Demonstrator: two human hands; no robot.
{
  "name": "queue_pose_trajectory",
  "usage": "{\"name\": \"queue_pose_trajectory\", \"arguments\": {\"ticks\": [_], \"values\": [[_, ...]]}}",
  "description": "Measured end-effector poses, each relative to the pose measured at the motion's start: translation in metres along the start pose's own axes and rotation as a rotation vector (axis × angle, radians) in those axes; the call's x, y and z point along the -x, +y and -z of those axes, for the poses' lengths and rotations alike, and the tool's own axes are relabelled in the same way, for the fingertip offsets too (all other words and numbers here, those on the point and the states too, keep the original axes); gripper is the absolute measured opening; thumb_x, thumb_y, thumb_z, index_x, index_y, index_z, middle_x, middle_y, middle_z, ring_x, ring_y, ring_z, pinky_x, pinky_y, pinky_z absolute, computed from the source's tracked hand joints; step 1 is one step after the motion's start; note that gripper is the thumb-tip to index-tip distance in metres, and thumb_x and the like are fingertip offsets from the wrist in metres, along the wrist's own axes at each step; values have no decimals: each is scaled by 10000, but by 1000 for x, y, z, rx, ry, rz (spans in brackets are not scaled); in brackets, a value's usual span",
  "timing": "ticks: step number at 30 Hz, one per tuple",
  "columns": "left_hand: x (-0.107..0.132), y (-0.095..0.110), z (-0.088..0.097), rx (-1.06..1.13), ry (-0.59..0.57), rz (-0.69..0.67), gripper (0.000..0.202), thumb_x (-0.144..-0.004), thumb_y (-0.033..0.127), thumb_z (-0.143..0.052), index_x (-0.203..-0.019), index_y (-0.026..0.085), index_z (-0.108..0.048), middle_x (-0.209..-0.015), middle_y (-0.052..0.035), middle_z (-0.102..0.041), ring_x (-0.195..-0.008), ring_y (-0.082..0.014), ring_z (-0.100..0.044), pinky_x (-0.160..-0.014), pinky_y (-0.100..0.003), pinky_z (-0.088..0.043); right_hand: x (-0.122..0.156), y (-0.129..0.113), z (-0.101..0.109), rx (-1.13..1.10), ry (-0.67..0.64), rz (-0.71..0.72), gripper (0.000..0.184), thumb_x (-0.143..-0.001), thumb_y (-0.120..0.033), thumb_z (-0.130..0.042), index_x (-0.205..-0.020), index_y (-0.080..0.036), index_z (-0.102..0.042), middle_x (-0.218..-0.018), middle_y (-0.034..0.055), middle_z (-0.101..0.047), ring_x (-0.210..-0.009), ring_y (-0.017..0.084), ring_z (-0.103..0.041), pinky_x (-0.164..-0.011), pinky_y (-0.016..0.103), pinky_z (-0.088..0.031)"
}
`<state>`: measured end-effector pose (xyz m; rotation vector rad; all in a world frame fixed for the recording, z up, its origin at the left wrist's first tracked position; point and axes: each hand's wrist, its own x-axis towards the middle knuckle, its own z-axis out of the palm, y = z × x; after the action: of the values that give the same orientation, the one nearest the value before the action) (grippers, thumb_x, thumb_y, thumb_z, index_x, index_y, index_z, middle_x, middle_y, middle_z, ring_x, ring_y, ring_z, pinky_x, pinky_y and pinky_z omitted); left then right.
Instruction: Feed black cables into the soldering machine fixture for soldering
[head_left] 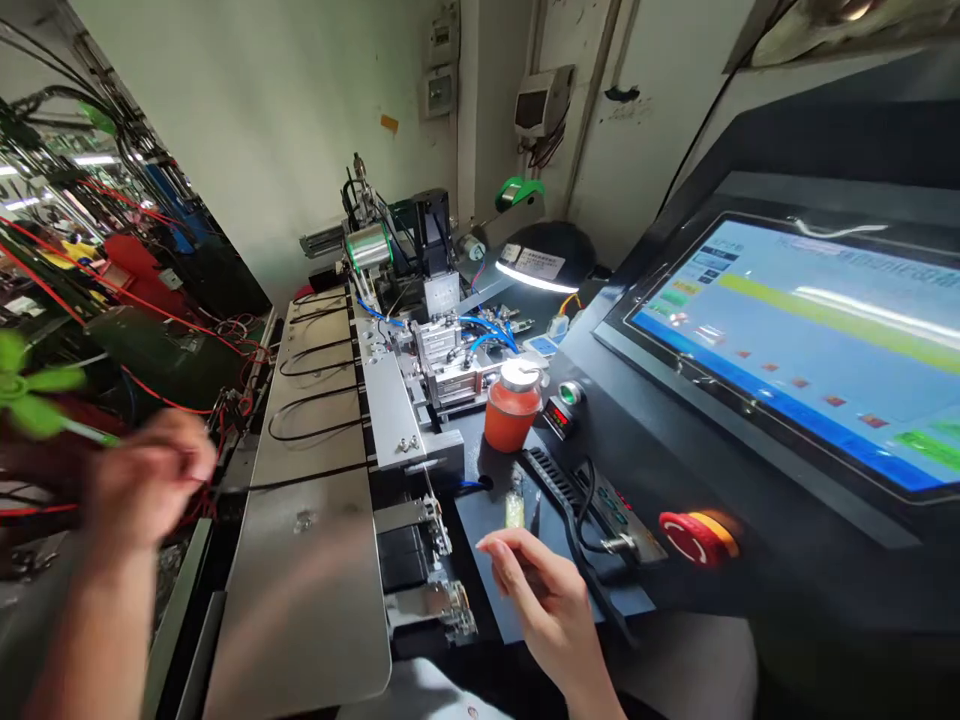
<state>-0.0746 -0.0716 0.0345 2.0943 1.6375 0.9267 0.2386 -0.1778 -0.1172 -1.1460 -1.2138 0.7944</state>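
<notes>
My left hand (146,480) is blurred with motion at the left, near thin black and red wires (217,490), and I cannot tell whether it grips one. My right hand (544,600) hovers over a dark mat (480,530) with its fingers curled, nothing visible in them. Just beyond its fingertips lie a pale, slim item (514,510) and a thin dark tool (535,515). Further up stands an orange-red jar with a white lid (514,405). A steel plate (300,590) with black wires (315,415) laid across it runs along the left of the mat.
A compact assembly machine (435,350) with blue pneumatic tubes and a foil-wrapped spool stands ahead. To the right are a red emergency stop button (694,538) and a large touchscreen (795,350). Dense wiring and a green fan (37,385) fill the far left.
</notes>
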Motion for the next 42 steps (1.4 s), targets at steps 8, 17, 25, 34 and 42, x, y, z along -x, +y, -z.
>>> {"name": "queue_pose_trajectory", "arguments": {"ticks": [8, 17, 25, 34, 42], "values": [[28, 53, -156, 239, -608, -259, 214, -923, 258, -512, -926, 162, -703, -803, -29, -651, -721, -120, -585, -659, -216, -449, -1, 1, -7, 13, -24, -95, 172, -885, -321, -587, -819, -185, -669, -708, 26, -655, -629, 146, -614, -565, 237, -488], [42, 33, -160, 157, -600, -409, 234, -951, 275, -505, -855, 169, -689, -803, -20, -617, -681, -100, -558, -626, -201, -421, -8, 5, -10, -66, -171, -151, 246, -855, -304, -605, -651, -166, -601, -587, -10, -553, -545, 109, -494, -505, 217, -394], [51, 48, -161, 309, -520, -261, 282, -951, 326, -485, -786, 155, -636, -711, -9, -574, -633, -103, -508, -603, -216, -399, 8, 3, -38, 121, 224, 171, 215, -926, -209, -514, -714, -192, -544, -611, -5, -522, -549, 117, -447, -527, 253, -364], [47, 42, -163, 213, -480, -168, 266, -932, 296, -479, -752, 170, -629, -753, -15, -615, -691, -123, -555, -658, -229, -411, 4, 5, -37, 165, 155, 30, 272, -936, -272, -493, -682, -184, -533, -575, -32, -490, -485, 89, -417, -464, 217, -330], [31, 27, -168, -10, -580, -67, 314, -931, 295, -424, -752, 187, -658, -798, -21, -696, -731, -158, -610, -699, -269, -416, 2, 17, -16, 122, 199, -193, 374, -901, -434, -535, -631, -175, -553, -556, -21, -499, -494, 100, -420, -460, 221, -344]]}}
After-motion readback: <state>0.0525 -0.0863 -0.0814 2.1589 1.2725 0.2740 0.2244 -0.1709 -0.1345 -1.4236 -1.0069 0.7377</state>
